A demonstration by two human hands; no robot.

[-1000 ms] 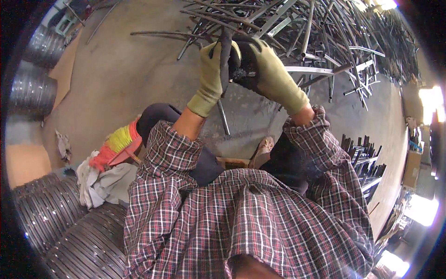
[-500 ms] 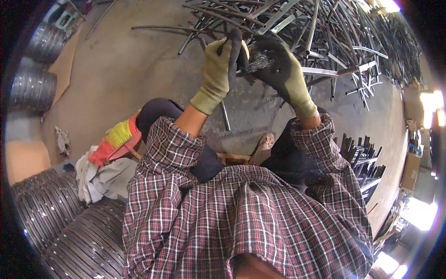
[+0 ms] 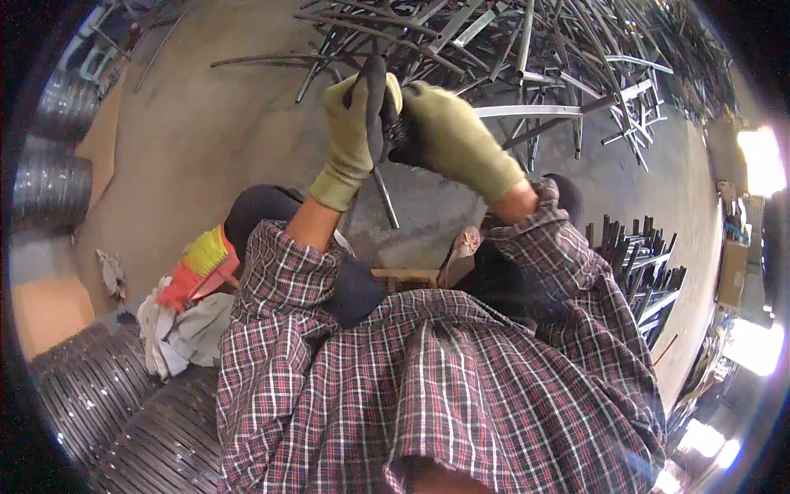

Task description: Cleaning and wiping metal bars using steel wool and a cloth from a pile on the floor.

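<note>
Both my hands wear yellow-green gloves with dark palms and are raised together ahead of my knees. My left hand is closed, fingers upright, around something mostly hidden. Pressed up beside it, my right hand has its fingers curled in to the same spot. Between them a small dark, shiny bit shows, too little to name. A slim metal tube slants down below my left hand; whether it is held or lies on the floor, I cannot tell.
A tangled heap of metal tubes covers the floor ahead and to the right. Dark stacked frames stand at my right. Black ribbed coils sit at lower left, with grey cloth and a red-yellow brush-like thing above.
My right hand has swung left and turned, its back now facing up, closing against the left. The shiny strands seen between the hands are now mostly covered. The whole view has shifted slightly.
</note>
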